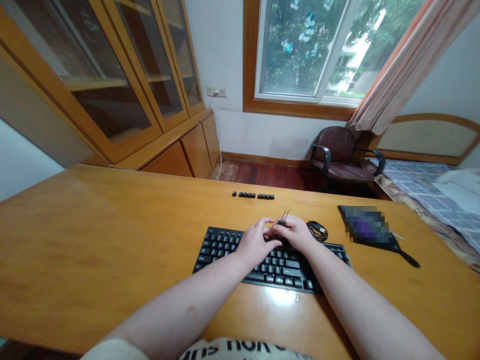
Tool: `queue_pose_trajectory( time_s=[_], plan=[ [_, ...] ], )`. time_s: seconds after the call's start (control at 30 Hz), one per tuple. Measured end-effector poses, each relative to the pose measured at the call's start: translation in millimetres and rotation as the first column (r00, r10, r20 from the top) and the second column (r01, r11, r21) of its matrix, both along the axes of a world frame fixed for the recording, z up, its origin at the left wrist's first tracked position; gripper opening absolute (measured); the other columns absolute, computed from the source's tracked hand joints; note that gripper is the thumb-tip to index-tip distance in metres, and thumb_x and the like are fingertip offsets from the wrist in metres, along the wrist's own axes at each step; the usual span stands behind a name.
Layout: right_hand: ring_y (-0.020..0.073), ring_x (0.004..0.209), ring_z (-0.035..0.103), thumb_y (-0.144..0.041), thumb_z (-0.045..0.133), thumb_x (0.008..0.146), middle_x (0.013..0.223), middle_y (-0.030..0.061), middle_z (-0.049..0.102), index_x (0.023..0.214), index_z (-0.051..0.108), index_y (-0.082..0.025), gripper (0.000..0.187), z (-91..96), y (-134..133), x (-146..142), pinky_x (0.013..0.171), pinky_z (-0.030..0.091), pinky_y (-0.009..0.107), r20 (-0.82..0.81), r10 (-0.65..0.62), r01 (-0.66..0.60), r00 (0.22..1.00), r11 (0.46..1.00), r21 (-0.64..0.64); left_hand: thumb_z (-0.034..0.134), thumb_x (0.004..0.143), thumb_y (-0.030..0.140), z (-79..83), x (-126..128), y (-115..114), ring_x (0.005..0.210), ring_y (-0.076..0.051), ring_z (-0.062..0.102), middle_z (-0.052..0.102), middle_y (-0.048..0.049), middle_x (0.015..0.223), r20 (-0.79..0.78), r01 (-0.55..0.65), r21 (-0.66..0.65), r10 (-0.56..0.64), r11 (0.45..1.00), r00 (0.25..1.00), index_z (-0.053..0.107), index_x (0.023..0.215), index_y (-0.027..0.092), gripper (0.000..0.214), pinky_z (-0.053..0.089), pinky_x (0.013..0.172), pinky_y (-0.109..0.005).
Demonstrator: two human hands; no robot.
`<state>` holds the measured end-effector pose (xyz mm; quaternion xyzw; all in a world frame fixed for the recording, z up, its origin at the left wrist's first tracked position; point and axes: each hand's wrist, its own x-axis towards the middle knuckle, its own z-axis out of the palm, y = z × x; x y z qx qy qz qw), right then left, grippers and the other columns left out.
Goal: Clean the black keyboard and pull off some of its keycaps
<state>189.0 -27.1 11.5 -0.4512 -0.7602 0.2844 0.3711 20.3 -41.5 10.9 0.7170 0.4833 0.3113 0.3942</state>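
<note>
Both my hands meet over the top rows of a black keyboard (292,272) on the desk. My right hand (298,234) is closed, its thumb and fingers pinching a thin wire keycap puller (286,214) whose prongs point up. A small dark piece that looks like a keycap (282,223) shows beside the right thumb, at the base of the wires. My left hand (255,244) is curled against it from the other side, its fingertips partly hidden; what they grip cannot be made out. Several loose black keycaps (247,195) stand in a row behind the keyboard.
A coiled black cable (318,231) lies behind the keyboard's right part. Farther right is a dark pouch (378,241) with a strap, partly blurred out. The wooden desk (93,240) ends before a glass-fronted cabinet (168,130) and an armchair (339,155).
</note>
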Motion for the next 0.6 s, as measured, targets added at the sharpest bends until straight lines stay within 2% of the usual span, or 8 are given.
queue_pose_trajectory(
  time_s=[0.2,0.4,0.6],
  plan=[
    [0.0154,0.069,0.061,-0.039,0.053,0.084,0.07,0.0036,0.066,0.074,0.071,-0.021,0.028,0.8,-1.1,-0.8,0.069,0.046,0.028,0.076,0.038,-0.04,0.996,0.999,0.02,0.074,0.061,0.027,-3.2,0.2,0.2,0.078,-0.017,0.064,0.069,0.0018,0.082,0.004,-0.025,0.036,0.025,0.999,1.0,0.051,0.107,0.024,0.052,0.048,0.073,-0.029],
    [0.0147,0.062,0.06,-0.035,0.052,0.084,0.065,0.0043,0.065,0.071,0.068,-0.017,0.028,1.2,-1.4,-0.6,0.061,0.045,0.026,0.079,-0.072,0.073,0.994,0.997,-0.007,0.069,0.067,0.026,-4.6,-1.0,-0.1,0.081,-0.017,0.064,0.069,0.0008,0.084,0.053,-0.028,0.037,0.026,0.999,0.998,0.049,0.107,0.024,0.045,0.049,0.077,-0.03],
    [0.0146,0.062,0.06,-0.034,0.051,0.085,0.064,0.0041,0.065,0.07,0.067,-0.017,0.028,5.1,-1.0,1.6,0.061,0.046,0.025,0.096,-0.075,0.075,0.993,0.997,0.006,0.063,0.073,0.021,-7.6,-0.8,-1.6,0.086,-0.016,0.064,0.068,-0.0014,0.089,0.121,-0.031,0.041,0.026,0.999,0.992,0.049,0.1,0.022,0.03,0.048,0.079,-0.029]
  ],
)
